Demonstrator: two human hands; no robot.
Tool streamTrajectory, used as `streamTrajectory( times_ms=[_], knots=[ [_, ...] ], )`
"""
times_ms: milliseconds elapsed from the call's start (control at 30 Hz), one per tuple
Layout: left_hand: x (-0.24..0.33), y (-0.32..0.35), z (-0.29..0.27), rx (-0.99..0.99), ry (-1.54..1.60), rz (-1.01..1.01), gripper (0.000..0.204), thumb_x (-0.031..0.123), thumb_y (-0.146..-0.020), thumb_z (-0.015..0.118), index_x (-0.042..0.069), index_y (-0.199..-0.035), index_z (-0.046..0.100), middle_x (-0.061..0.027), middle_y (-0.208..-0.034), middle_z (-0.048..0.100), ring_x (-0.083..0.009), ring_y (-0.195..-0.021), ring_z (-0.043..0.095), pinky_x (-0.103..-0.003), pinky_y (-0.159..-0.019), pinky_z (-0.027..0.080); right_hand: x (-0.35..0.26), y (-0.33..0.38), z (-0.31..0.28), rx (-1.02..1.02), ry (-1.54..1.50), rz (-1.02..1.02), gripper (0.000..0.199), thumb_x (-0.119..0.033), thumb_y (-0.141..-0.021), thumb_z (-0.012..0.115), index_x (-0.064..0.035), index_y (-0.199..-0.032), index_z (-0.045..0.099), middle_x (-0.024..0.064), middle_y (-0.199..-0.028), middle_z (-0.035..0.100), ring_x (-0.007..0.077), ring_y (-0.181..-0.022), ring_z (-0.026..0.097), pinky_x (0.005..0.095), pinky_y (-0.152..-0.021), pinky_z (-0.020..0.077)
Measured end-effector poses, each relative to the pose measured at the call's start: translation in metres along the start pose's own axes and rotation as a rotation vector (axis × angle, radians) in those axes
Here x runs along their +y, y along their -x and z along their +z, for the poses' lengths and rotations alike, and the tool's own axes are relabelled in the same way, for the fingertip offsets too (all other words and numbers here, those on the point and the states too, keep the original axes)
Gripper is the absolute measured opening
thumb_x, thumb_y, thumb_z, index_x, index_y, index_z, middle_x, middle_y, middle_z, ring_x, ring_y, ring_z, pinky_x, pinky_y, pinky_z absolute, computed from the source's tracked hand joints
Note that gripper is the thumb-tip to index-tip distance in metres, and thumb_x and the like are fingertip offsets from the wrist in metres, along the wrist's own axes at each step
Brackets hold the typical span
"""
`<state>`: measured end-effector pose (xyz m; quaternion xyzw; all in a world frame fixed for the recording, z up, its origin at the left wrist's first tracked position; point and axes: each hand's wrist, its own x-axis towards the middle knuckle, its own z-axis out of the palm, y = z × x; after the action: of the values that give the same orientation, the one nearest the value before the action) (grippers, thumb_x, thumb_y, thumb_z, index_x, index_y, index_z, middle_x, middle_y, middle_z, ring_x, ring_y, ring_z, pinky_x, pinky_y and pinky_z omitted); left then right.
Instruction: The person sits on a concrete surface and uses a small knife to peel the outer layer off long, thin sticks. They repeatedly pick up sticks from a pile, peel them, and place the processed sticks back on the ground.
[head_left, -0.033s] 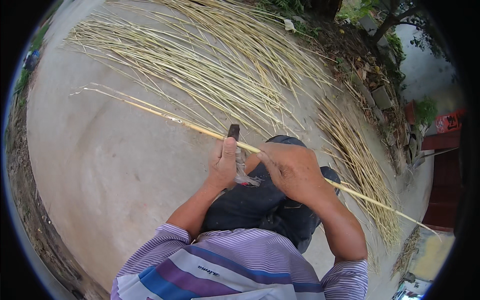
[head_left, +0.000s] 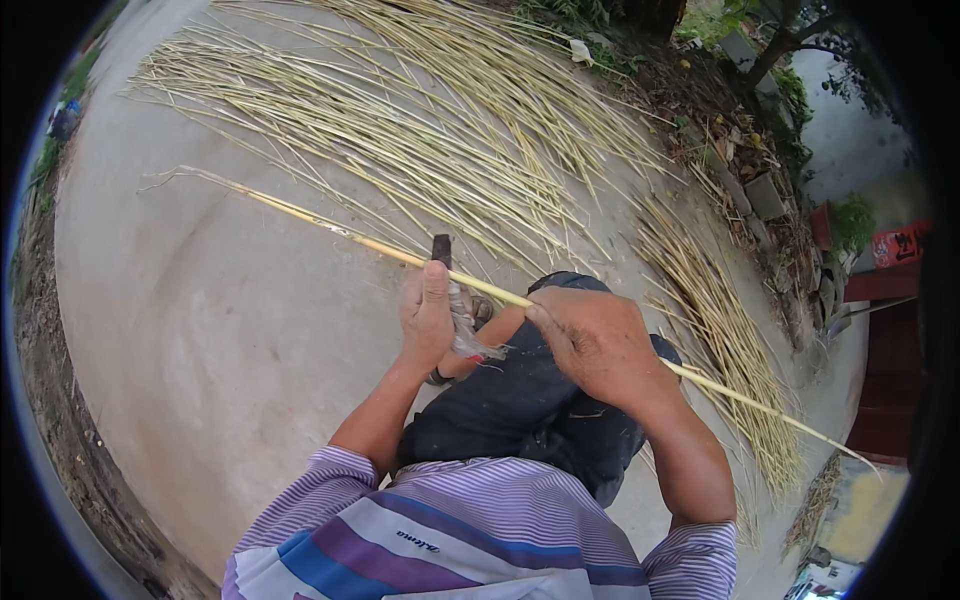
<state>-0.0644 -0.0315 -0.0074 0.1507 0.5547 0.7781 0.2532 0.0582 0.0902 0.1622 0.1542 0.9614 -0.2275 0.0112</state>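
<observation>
Container noted: one orange-brown pot (head_left: 822,226) at the right edge of the site, with green foliage (head_left: 853,222) beside its rim; its interior is hidden, so whether the foliage grows in it cannot be told. Item in hand: one long, thin stalk (head_left: 385,248), held slantwise in front of the person, running from the upper left above the concrete ground (head_left: 220,330), across both hands and over the dark trousers (head_left: 490,410), to the lower right. Its surface is pale yellow and looks smooth for most of its length, with a mottled whitish patch left of centre; the left end is split into fine strands, and the right end tapers and bends slightly downward. Left hand (head_left: 428,325): grip closed round the wrapped handle of a dark flat tool (head_left: 442,250), thumb upright against the stalk; pale, ragged wrapping (head_left: 463,325) hangs below. Right hand (head_left: 600,340): grip closed on the stalk, thumb laid along it, the remaining fingers largely hidden. Loose stalks (head_left: 370,130) lie spread on the ground ahead, and a browner pile (head_left: 710,300) lies to the right
</observation>
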Motion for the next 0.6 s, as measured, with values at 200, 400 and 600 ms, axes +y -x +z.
streamTrajectory(
  times_ms=[200,400,600],
  knots=[
    [-0.007,-0.007,-0.014,0.051,0.024,-0.037,0.047,0.045,-0.101,0.043,0.004,-0.080,0.054,-0.0027,-0.060,0.054,-0.0084,-0.051,0.050,-0.024,-0.047,0.041,0.005,-0.004,0.010,-0.025,0.042,0.027,0.017,-0.018,-0.090,0.054,-0.0081,-0.084,0.066,0.0163,-0.075,0.063,0.0372,-0.074,0.063,0.0454,-0.065,0.0487],
    [-0.008,-0.011,-0.009,0.003,0.004,-0.077,0.047,0.043,-0.103,0.040,0.004,-0.081,0.054,-0.0034,-0.062,0.056,-0.0099,-0.052,0.053,-0.025,-0.049,0.043,0.012,-0.007,0.012,0.005,0.016,0.041,0.014,-0.015,-0.086,0.056,-0.0060,-0.083,0.066,0.0177,-0.073,0.064,0.0380,-0.073,0.064,0.0461,-0.064,0.0495],
    [0.005,0.017,0.036,-0.012,-0.014,-0.037,0.038,0.035,-0.102,0.049,0.003,-0.081,0.052,-0.0013,-0.064,0.052,-0.0090,-0.055,0.049,-0.027,-0.051,0.040,0.015,-0.014,0.030,0.005,-0.032,0.006,0.010,-0.014,-0.079,0.061,-0.0062,-0.082,0.066,0.0177,-0.071,0.064,0.0386,-0.068,0.064,0.0464,-0.062,0.0500]
  ],
)
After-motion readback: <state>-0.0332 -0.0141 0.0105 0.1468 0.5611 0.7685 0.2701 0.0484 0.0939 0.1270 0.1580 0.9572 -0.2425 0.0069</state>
